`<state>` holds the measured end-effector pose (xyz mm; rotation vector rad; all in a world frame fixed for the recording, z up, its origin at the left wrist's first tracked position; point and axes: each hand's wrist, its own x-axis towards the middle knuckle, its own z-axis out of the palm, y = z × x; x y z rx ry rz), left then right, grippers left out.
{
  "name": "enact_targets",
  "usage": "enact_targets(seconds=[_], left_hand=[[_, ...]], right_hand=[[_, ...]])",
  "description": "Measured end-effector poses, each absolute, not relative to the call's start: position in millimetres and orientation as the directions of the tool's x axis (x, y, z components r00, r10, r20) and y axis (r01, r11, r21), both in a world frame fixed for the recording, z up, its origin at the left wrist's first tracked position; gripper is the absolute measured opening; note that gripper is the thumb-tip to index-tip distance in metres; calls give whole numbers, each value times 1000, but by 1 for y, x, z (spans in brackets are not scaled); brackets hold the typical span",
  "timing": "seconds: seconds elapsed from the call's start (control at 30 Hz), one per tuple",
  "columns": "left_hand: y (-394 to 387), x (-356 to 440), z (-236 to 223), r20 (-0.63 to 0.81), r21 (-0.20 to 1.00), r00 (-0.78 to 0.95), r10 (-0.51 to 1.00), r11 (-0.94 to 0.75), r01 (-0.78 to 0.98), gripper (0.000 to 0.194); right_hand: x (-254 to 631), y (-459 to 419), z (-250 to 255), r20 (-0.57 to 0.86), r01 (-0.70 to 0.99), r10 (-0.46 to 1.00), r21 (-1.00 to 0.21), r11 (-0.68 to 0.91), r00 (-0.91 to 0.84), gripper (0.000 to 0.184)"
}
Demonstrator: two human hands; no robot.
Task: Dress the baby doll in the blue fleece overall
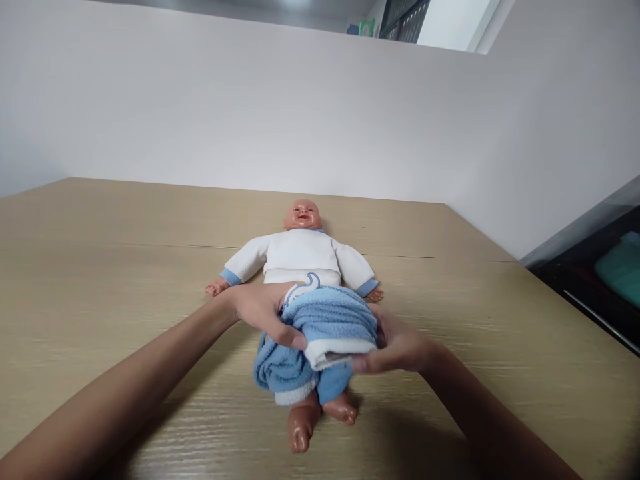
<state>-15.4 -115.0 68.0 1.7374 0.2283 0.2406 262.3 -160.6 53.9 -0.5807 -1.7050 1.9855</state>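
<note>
The blue trousers [333, 317] are bunched around the lower body of the doll [303, 215], which is laid face up on the surface [150, 303]. One side of the gathered cloth is gripped by the left hand [265, 312], its thumb pressed beside a white cuff [343, 347]; the other side is gripped by the right hand [397, 345]. Most fingers are hidden by cloth. The doll's chest is covered by a white top [303, 250].
</note>
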Motion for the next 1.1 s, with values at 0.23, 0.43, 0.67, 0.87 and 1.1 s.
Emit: enact_targets(seconds=[0.23, 0.43, 0.67, 0.87, 1.1], left_hand=[[-119, -13, 68, -46, 977, 878, 476, -163, 139, 70], [-128, 1, 80, -10, 969, 894, 448, -215, 119, 42], [-145, 11, 95, -155, 872, 849, 505, -334, 358, 32], [-160, 25, 96, -280, 626, 770, 573, -499, 599, 46], [-177, 31, 82, -261, 475, 728, 634, -572, 669, 57]], right_hand=[[246, -171, 57, 102, -163, 920, -986, 42, -378, 34], [226, -234, 66, -6, 8, 988, -1000, -5, -156, 31], [200, -301, 33, -67, 188, 977, -976, -106, 201, 49], [221, -311, 6, 245, 663, 928, -749, -2, 280, 43], [243, -318, -17, 309, 816, 925, -578, -1, 219, 28]])
